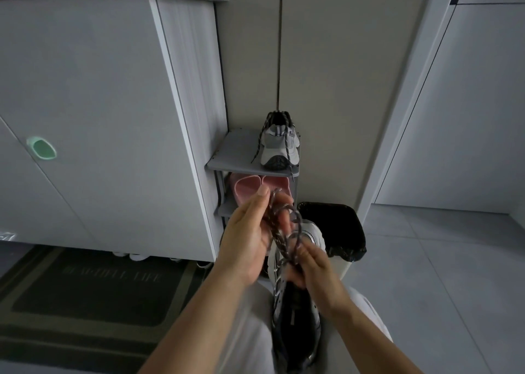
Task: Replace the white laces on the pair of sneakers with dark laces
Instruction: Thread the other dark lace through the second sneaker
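The left hand has loose coils of the dark lace caught between thumb and barely curled fingers. The lace runs toward 5 o'clock to the right hand, which pinches it just above the sneaker on the lap. The shoe's long axis lies 12 to 6, toe away. The right hand is nearer the eyelets.

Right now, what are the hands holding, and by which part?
Both hold the dark lace: the left hand grips its looped upper part, the right hand pinches its lower part just above the sneaker.
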Demonstrator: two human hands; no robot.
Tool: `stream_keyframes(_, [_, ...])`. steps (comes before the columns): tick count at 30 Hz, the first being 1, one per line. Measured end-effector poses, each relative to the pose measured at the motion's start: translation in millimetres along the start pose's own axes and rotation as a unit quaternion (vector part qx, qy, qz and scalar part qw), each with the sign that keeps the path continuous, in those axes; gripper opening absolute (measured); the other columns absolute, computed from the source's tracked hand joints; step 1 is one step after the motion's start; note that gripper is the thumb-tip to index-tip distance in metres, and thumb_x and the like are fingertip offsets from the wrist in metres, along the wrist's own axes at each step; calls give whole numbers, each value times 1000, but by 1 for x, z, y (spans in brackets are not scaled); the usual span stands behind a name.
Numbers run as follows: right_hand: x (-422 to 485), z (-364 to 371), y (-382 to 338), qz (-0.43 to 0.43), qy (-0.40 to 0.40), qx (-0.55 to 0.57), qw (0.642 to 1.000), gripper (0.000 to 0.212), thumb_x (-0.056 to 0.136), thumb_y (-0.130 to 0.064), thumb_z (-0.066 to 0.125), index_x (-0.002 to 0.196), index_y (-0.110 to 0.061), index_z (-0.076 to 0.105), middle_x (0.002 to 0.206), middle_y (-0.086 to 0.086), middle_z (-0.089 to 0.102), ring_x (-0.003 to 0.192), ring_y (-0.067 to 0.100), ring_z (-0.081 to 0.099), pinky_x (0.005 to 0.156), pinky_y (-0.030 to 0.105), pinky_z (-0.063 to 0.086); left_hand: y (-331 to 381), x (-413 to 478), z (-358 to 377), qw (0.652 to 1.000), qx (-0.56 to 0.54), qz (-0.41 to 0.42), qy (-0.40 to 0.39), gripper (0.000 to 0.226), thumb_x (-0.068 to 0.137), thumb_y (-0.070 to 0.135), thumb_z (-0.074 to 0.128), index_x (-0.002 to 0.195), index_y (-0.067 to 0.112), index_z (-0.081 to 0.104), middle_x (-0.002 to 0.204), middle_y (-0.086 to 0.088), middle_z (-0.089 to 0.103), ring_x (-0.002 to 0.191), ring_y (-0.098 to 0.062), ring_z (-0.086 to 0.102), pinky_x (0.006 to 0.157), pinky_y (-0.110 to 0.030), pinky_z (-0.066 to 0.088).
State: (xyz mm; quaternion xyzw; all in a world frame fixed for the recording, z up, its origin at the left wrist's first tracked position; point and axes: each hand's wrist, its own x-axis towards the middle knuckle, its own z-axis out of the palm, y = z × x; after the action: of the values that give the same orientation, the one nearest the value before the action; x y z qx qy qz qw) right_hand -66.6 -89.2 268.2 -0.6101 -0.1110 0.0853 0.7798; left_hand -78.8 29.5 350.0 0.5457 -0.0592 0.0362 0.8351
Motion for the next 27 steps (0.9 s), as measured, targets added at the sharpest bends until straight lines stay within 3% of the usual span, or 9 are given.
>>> stream_keyframes(2, [2,-4,-8,20,81,124,989,23,94,-23,46,79,-6,51,55,0,49,44,9,40,46,22,34,-21,15,-15,989,140,-39,29,33,96,30,39,90,9,63,73,-1,67,63,-7,60,66,-22,49])
stream_keyframes(5, [6,-10,-17,80,145,272,948,33,98,-20,36,68,-12,48,43,-5,36,35,6,30,36,19,32,-56,23,-32,921,385,-58,-12,26,98,26,41,118,21,56,119,8,59,98,4,54,87,-17,41])
stream_keyframes(8, [2,-1,-20,139,151,337,919,34,98,-20,33,66,-13,41,36,-8,24,31,5,21,31,18,24,-75,27,-34,914,387,-93,-74,35,99,17,39,133,20,44,121,19,47,109,8,45,85,3,32])
stream_keyframes(10, [1,8,-24,140,125,358,915,36,98,-20,31,65,-11,41,35,-7,23,29,5,20,30,17,21,-77,32,-31,917,375,-104,-90,33,98,11,38,129,14,50,114,9,57,101,9,50,81,0,35])
stream_keyframes(13, [-1,16,-31,144,89,348,922,39,98,-17,30,62,-9,43,32,-7,21,27,4,18,31,16,16,-83,38,-30,891,434,-61,-119,45,96,9,40,64,13,71,56,4,62,57,2,57,52,-7,42])
stream_keyframes(14, [-3,16,-31,152,81,344,923,40,98,-17,30,62,-9,44,32,-7,20,27,4,18,31,16,15,-87,39,-26,897,423,-76,-102,51,96,11,39,58,12,72,47,4,60,49,-2,57,47,-10,43])
stream_keyframes(16, [-9,11,-30,170,72,340,922,37,97,-17,30,63,-9,44,33,-7,20,27,4,18,31,16,15,-91,35,-25,879,464,-71,-86,33,97,12,38,95,1,68,63,3,67,58,-4,63,54,-12,48])
stream_keyframes(19, [-14,-7,-33,176,76,342,920,26,88,-18,39,65,-10,45,33,-8,21,27,4,19,32,18,14,-85,35,-31,893,439,-74,-59,37,96,11,41,132,11,48,121,3,59,113,-7,53,91,-13,37])
stream_keyframes(27, [11,-39,-29,144,159,246,945,29,97,-15,33,73,-10,47,39,-5,29,34,6,25,34,19,29,-101,34,-49,902,414,-107,-55,46,95,34,46,139,23,35,128,10,39,115,-6,41,96,-24,33])
